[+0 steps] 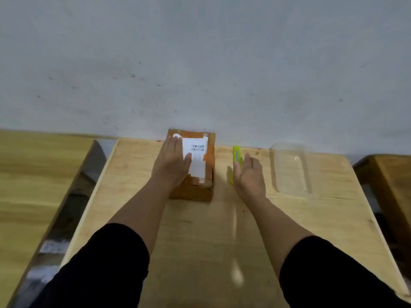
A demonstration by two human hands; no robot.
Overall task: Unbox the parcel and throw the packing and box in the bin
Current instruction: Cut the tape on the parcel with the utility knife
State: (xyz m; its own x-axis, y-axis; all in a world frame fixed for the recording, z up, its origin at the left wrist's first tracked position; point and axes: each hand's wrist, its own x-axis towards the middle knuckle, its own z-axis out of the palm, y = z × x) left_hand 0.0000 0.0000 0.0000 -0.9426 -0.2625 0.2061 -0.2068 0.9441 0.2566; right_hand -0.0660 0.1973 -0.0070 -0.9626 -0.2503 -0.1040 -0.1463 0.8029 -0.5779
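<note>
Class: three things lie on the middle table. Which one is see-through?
The clear plastic container, to the right of the right hand. The cardboard parcel and yellow-green cutter are both opaque.

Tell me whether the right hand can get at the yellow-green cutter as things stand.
Probably yes. The right hand is open right beside the yellow-green cutter, which lies on the table with nothing over it. The left hand rests flat on the parcel.
</note>
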